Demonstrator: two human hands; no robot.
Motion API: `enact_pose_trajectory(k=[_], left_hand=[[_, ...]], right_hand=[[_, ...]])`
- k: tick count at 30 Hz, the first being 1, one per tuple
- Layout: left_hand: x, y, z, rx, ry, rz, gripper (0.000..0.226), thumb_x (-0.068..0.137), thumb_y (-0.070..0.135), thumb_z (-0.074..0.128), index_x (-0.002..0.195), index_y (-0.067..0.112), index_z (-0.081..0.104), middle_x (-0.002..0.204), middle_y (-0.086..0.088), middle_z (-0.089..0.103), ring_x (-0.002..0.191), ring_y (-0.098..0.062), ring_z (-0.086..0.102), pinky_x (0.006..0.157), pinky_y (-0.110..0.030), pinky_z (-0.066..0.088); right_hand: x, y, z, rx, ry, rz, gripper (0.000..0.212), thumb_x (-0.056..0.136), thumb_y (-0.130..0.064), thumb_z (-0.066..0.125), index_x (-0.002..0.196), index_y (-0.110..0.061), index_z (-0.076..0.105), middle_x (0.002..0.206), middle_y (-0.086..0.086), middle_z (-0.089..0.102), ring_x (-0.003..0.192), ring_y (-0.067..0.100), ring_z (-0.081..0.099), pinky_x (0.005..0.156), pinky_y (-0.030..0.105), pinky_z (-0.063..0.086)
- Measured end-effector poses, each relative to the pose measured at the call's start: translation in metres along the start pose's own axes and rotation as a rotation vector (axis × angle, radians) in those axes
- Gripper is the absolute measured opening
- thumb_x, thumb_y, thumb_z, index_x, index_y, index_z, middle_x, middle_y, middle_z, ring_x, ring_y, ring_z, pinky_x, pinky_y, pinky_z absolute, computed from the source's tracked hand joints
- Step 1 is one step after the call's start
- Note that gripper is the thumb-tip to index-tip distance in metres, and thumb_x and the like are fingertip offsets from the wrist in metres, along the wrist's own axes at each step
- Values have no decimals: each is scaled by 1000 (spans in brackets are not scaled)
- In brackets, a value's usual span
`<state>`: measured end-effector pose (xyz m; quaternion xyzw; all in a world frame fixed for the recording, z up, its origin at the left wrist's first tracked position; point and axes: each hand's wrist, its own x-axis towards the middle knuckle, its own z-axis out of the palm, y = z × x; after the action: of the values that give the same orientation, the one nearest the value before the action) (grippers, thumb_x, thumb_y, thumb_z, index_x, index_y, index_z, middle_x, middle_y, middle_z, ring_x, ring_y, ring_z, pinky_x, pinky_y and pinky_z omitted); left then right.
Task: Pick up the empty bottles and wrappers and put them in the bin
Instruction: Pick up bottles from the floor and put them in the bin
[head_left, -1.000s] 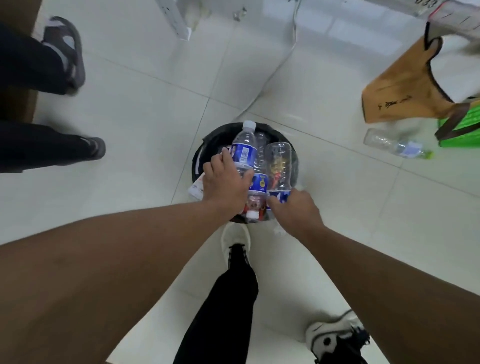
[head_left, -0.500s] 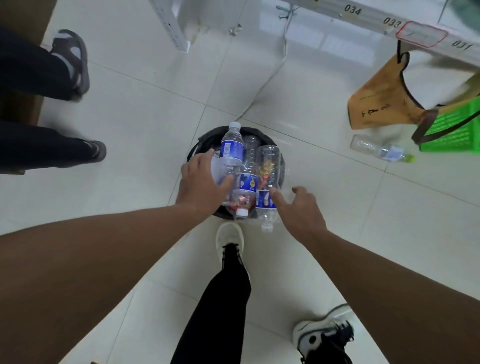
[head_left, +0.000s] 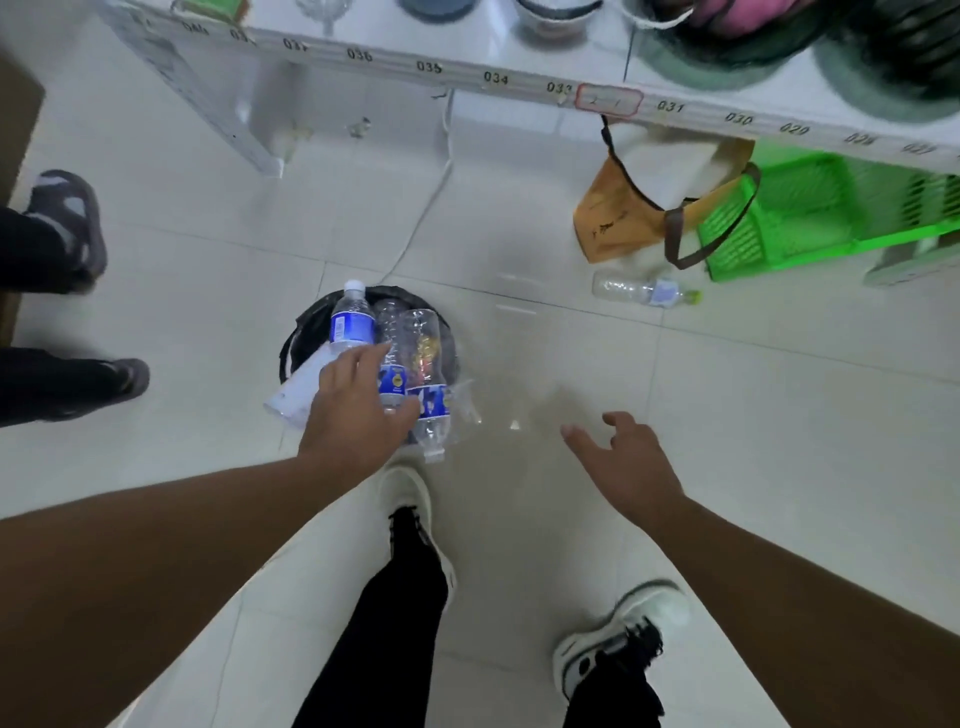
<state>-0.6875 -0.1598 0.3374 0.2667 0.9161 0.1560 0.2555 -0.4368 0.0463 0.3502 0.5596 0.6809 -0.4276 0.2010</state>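
A small black bin (head_left: 306, 325) on the tiled floor is stuffed with several clear plastic bottles. One blue-labelled bottle (head_left: 351, 323) with a white cap stands at its back, two others (head_left: 427, 382) lie across the rim, and a white wrapper (head_left: 296, 392) sticks out at the left. My left hand (head_left: 353, 415) hovers over the bin's near edge, fingers loose, touching the bottles but gripping nothing. My right hand (head_left: 626, 457) is to the right of the bin over bare floor, fingers spread and empty. Another empty bottle (head_left: 644, 291) lies on the floor at the far right.
A white table edge (head_left: 496, 78) with number labels crosses the top. Under it hang a brown bag (head_left: 613, 228) and stands a green plastic basket (head_left: 810, 218). Another person's feet (head_left: 67, 228) are at the left. My own shoes (head_left: 618, 636) are below, and a white cable (head_left: 426, 208) runs along the floor.
My right hand let go of the bottles and swung right, away from the bin. My left hand slid back to the bin's near edge. The view tilted up, showing the table.
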Motion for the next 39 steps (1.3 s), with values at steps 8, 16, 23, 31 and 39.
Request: enact_pose_trajectory(k=[8, 16, 23, 31, 39], left_hand=[[-11, 129, 51, 32, -93, 132, 80, 83, 45, 75, 156, 20, 49, 150, -9, 50, 143, -34, 40, 122, -46, 32], [-37, 231, 104, 116, -165, 163, 87, 80, 65, 56, 159, 31, 42, 158, -4, 46, 146, -32, 39, 116, -51, 40], [-44, 292, 138, 139, -212, 127, 92, 76, 69, 54, 160, 33, 39, 159, -2, 44, 145, -30, 38, 113, -50, 43], [-4, 304, 173, 81, -327, 23, 91, 81, 53, 68, 164, 33, 34, 162, 3, 39, 149, -26, 34, 109, -48, 44], [78, 265, 150, 237, -503, 163, 93, 85, 48, 74, 166, 31, 31, 163, 0, 38, 146, -29, 40, 114, -47, 43]], right_hand=[[-10, 97, -89, 82, 50, 59, 98, 83, -84, 59, 160, -25, 44, 158, 13, 47, 140, 31, 57, 112, 48, 50], [-28, 196, -155, 120, 28, 100, 105, 79, -86, 61, 163, -28, 38, 161, 11, 45, 144, 32, 53, 112, 50, 48], [-24, 231, -200, 89, 7, 65, 103, 81, -81, 66, 166, -30, 35, 165, 8, 42, 148, 31, 49, 114, 48, 44], [13, 230, -197, 85, -31, 158, 111, 77, -76, 76, 166, -26, 35, 165, 12, 45, 148, 32, 50, 116, 50, 47], [75, 172, -191, 48, -105, 205, 108, 80, -71, 81, 167, -31, 33, 163, 13, 42, 147, 33, 49, 114, 46, 45]])
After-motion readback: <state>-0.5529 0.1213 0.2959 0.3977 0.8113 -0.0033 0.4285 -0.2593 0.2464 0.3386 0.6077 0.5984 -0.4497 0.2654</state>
